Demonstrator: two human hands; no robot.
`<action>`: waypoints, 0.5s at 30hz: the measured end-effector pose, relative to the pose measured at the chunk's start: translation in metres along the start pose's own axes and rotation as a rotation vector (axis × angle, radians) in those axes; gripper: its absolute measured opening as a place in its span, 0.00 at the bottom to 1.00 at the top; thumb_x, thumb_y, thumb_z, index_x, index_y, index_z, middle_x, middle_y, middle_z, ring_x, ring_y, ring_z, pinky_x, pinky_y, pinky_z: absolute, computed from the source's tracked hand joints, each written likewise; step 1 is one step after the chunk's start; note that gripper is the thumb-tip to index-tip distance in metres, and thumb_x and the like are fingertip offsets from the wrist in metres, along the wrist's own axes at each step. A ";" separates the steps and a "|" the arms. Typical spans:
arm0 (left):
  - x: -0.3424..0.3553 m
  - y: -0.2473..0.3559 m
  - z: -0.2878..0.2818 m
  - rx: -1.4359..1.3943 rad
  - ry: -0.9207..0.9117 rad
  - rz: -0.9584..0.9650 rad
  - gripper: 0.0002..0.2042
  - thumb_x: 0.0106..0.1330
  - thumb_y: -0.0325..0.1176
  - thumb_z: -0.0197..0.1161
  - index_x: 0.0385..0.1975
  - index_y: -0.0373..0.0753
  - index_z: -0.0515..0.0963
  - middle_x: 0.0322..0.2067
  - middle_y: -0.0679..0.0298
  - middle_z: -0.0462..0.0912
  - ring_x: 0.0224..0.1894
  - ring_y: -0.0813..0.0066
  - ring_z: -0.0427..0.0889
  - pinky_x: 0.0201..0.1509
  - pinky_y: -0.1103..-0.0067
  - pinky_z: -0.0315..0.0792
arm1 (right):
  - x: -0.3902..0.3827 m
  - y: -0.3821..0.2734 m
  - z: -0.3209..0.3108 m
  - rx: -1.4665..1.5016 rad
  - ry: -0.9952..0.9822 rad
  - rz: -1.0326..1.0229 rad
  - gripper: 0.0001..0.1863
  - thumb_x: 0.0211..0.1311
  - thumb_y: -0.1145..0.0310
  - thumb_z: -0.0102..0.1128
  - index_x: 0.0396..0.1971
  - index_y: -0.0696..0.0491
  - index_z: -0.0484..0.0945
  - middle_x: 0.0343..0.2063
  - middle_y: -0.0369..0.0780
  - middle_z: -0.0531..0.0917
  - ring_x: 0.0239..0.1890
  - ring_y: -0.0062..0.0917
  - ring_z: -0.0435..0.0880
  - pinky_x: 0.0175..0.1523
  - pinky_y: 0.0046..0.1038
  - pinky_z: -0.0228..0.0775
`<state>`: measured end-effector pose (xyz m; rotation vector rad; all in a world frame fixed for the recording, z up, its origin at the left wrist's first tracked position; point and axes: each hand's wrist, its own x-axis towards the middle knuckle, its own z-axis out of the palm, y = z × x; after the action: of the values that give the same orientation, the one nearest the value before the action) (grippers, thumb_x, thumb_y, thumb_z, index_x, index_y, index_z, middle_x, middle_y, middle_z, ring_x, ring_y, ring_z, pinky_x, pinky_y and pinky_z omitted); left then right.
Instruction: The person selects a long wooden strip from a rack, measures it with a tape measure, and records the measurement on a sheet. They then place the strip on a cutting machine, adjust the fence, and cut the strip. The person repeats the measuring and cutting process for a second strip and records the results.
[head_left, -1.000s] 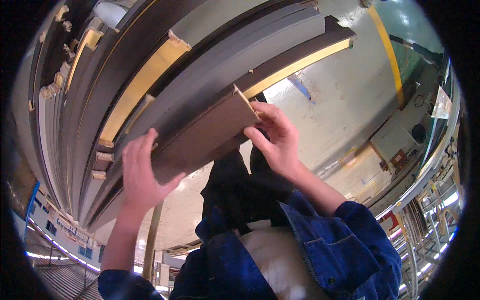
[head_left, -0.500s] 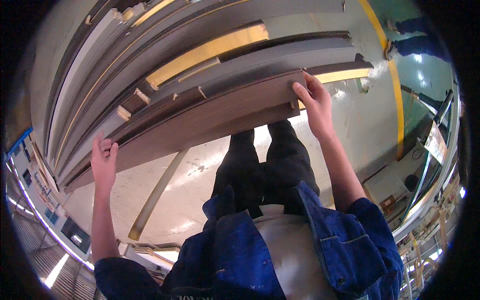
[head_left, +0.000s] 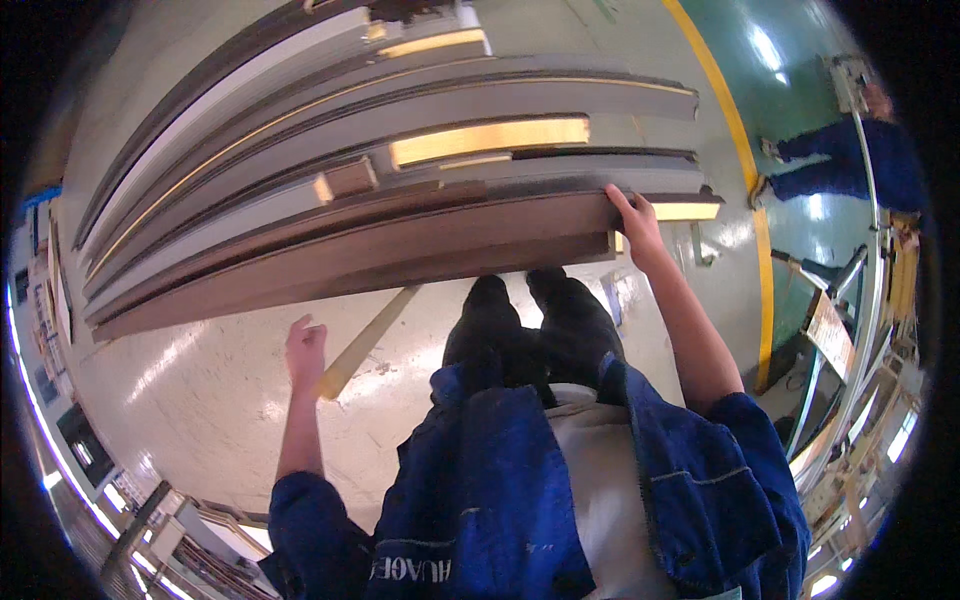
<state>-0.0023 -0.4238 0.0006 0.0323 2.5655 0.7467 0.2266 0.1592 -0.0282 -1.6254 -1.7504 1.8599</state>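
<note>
Dark brown, a long board lies slantwise along the near side of the stack, its right end clamped in the right hand, probably because a corner gives the fingers an edge to hook. The left hand is loosely curled with nothing in it, apart from the board and just beside a pale pole. Grey boards and a yellow-faced strip run roughly parallel, likely laid so for their length, crowding the far edge; whether the brown one touches them I cannot tell. Floor shows below its near edge on the left, seemingly the roomier side, though the pole and dark trousers narrow it toward the middle
</note>
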 end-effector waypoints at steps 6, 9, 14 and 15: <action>-0.017 -0.012 0.024 -0.170 0.036 -0.107 0.24 0.67 0.42 0.70 0.59 0.38 0.78 0.42 0.55 0.88 0.44 0.67 0.87 0.50 0.70 0.79 | -0.007 -0.012 -0.005 0.080 -0.095 0.005 0.36 0.62 0.43 0.71 0.54 0.62 0.81 0.47 0.39 0.85 0.46 0.24 0.83 0.53 0.29 0.77; -0.012 -0.007 0.021 -0.361 0.074 -0.154 0.25 0.67 0.45 0.69 0.59 0.37 0.77 0.41 0.55 0.88 0.43 0.66 0.87 0.49 0.70 0.80 | -0.003 -0.015 -0.008 -0.114 0.032 -0.054 0.38 0.63 0.42 0.70 0.55 0.63 0.79 0.48 0.39 0.84 0.46 0.24 0.81 0.54 0.28 0.73; 0.007 0.012 -0.005 -0.914 0.226 -0.266 0.28 0.69 0.49 0.68 0.59 0.34 0.76 0.43 0.59 0.85 0.45 0.67 0.85 0.52 0.68 0.79 | -0.015 -0.031 -0.023 -0.283 0.066 -0.106 0.34 0.65 0.38 0.65 0.39 0.62 0.83 0.34 0.36 0.81 0.37 0.23 0.76 0.46 0.29 0.72; 0.013 0.016 -0.014 -1.052 0.228 -0.259 0.28 0.68 0.50 0.69 0.58 0.34 0.76 0.43 0.59 0.84 0.47 0.67 0.84 0.53 0.68 0.78 | -0.022 -0.033 -0.021 -0.275 0.160 -0.183 0.32 0.66 0.37 0.64 0.30 0.58 0.81 0.25 0.33 0.74 0.31 0.21 0.71 0.39 0.29 0.68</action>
<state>-0.0220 -0.4156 0.0133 -0.7255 1.9842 1.9409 0.2329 0.1680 0.0155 -1.5842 -2.0748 1.4210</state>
